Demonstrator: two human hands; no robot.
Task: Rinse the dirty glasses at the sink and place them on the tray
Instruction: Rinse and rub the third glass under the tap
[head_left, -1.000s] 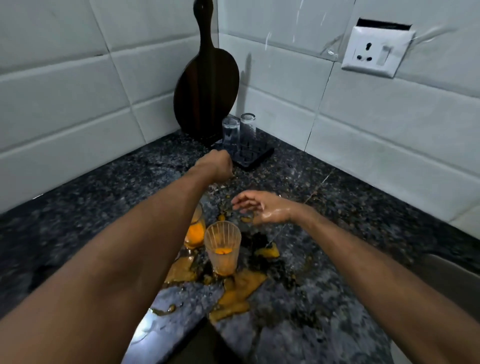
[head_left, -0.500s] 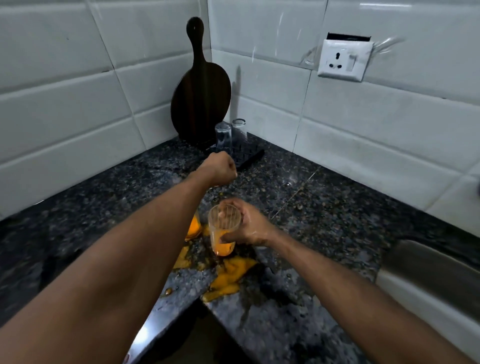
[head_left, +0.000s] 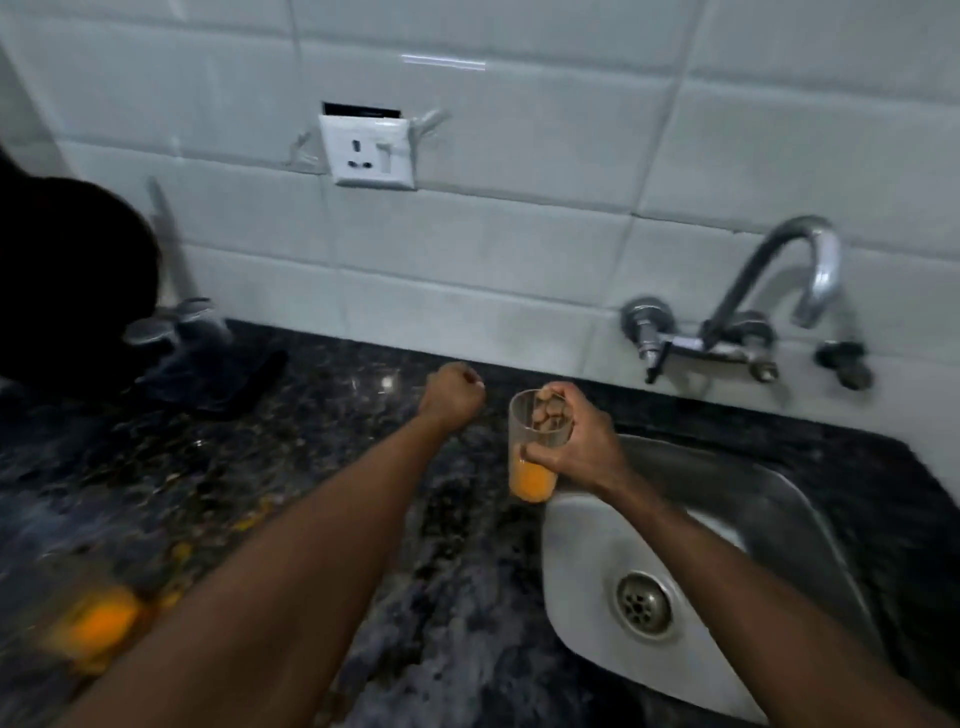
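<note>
One white tiled wall (head_left: 519, 244) fills the upper half, and one dark speckled granite counter (head_left: 457, 582) runs below it. One steel sink (head_left: 576, 551) is set into the counter on the right. One dark wooden board (head_left: 67, 280) stands at the left edge, partly cut off by the frame. One wall-mounted tap (head_left: 779, 291) with a curved spout stands above the far side of the sink. One dark tray (head_left: 223, 376) lies on the counter in front of the board, and two clear glasses (head_left: 189, 317) stand on it, too blurred to tell more. One white socket plate (head_left: 368, 150) sits on the wall.

One dirty glass (head_left: 530, 467), orange liquid in its bottom third, is held upright over the counter, just beside the sink's left rim. The right hand (head_left: 576, 447) grips it, fingers wrapped round the far side and thumb on the near side. The left hand (head_left: 452, 395) is curled into a fist over the counter, holding nothing, near the glass but apart from it.

One round drain (head_left: 644, 603) lies in the sink floor. Orange spill (head_left: 98, 623) smears the counter at lower left, blurred.
</note>
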